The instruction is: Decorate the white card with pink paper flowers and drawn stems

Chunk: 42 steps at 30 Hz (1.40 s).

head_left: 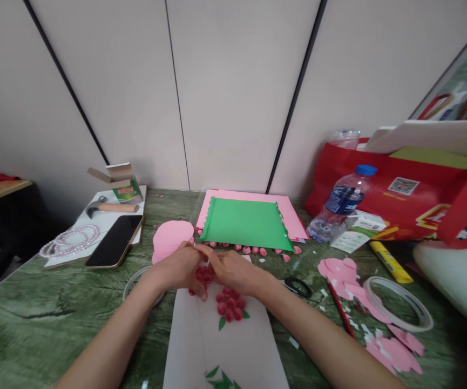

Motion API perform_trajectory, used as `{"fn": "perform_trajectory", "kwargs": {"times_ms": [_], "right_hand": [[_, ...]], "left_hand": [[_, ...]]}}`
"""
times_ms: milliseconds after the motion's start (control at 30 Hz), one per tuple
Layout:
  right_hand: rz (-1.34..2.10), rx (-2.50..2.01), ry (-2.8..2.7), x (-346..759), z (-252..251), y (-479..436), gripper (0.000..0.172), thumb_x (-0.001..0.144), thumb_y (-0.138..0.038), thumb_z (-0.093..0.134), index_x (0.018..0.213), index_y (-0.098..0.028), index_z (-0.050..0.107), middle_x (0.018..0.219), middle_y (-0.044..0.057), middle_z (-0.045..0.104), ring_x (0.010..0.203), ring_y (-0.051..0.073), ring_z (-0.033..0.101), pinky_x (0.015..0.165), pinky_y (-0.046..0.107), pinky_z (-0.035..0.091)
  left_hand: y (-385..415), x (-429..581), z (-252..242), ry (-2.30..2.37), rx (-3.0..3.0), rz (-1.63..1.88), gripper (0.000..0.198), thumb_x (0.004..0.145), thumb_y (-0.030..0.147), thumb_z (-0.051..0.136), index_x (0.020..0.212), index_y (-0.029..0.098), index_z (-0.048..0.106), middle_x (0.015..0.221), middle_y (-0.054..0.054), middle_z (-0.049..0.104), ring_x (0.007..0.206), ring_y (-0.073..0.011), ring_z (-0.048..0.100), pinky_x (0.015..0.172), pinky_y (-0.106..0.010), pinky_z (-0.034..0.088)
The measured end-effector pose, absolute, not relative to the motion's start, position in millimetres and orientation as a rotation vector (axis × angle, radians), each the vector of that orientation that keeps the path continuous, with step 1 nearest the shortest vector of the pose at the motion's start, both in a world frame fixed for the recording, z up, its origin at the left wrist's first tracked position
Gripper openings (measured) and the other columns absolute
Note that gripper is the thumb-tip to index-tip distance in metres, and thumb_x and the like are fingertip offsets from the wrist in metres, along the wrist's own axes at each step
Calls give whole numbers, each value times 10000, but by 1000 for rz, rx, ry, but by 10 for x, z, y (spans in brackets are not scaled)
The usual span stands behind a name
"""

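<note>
A long white sheet (225,346) lies in front of me with small rolled red flowers on it. My left hand (182,267) curls around the far-left flower cluster (203,275), its thumb along the near side. From the right, my right hand (235,270) presses bent fingers against the same cluster. The two hands meet above it and hide part of it, and some fingertips are out of sight. Just nearer, a second red flower cluster (230,303) sits with small green leaves (222,323) beside it. More green leaves (222,382) lie at the sheet's near end.
Behind are pink sheets (292,213) and green paper (243,221), with small pink rolls along the edge. Scissors (298,287), tape (399,305), pink scraps (393,351) and a glue stick (391,262) lie right. A bottle (342,202) leans on a red bag. Left are a phone (115,241) and hammer (114,207).
</note>
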State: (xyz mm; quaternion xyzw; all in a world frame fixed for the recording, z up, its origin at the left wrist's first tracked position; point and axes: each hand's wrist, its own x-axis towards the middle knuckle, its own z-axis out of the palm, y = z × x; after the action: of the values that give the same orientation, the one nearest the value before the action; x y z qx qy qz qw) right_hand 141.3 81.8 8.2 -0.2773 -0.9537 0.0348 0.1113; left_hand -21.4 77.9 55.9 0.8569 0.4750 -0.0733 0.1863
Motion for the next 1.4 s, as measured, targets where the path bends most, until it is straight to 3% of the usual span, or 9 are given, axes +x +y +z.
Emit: {"fn": "perform_trajectory", "kwargs": {"times_ms": [200, 300, 400, 633, 1033, 1400], "right_hand": [[613, -944, -2476, 1468, 33, 909, 670, 758, -33, 456, 1366, -96, 184, 825, 83, 649, 731, 199, 604, 669, 327, 463], [990, -1045, -1975, 1515, -15, 998, 709, 697, -33, 464, 1342, -148, 193, 794, 14, 597, 760, 164, 579, 726, 326, 462], [1351, -1083, -1439, 1545, -11, 1008, 661, 649, -69, 465, 1268, -178, 262, 762, -20, 551, 766, 154, 556, 682, 316, 479], [1703, -864, -788, 1537, 88, 685, 592, 575, -122, 621, 1113, -227, 397, 757, -37, 556, 811, 154, 530, 709, 404, 513], [1822, -828, -425, 1492, 28, 694, 459, 565, -53, 644, 971, -194, 482, 688, -45, 569, 717, 135, 555, 732, 539, 506], [1829, -815, -411, 1474, -14, 704, 441, 579, -46, 648, 965, -184, 486, 696, -41, 579, 716, 132, 562, 749, 566, 501]], "left_hand": [[781, -225, 553, 1363, 2440, -180, 543, 539, 388, 768, 992, 174, 559, 984, -48, 616, 956, -260, 518, 830, -311, 361], [766, -225, 591, 1409, 2387, -209, 535, 546, 397, 758, 982, 182, 536, 957, -43, 606, 976, -269, 510, 787, -299, 374], [759, -219, 617, 1415, 2355, -222, 520, 542, 381, 759, 969, 202, 523, 929, -23, 602, 974, -266, 513, 772, -293, 378], [791, -247, 541, 1381, 2369, -212, 535, 553, 388, 749, 1000, 186, 533, 984, -44, 602, 1002, -269, 506, 796, -301, 390], [811, -279, 512, 1272, 2404, -311, 722, 458, 387, 792, 1081, 147, 517, 1126, -110, 530, 1046, -298, 502, 856, -344, 407], [821, -294, 543, 1274, 2328, -251, 693, 484, 392, 777, 1087, 180, 510, 1137, -94, 523, 1062, -299, 497, 862, -360, 411]]}}
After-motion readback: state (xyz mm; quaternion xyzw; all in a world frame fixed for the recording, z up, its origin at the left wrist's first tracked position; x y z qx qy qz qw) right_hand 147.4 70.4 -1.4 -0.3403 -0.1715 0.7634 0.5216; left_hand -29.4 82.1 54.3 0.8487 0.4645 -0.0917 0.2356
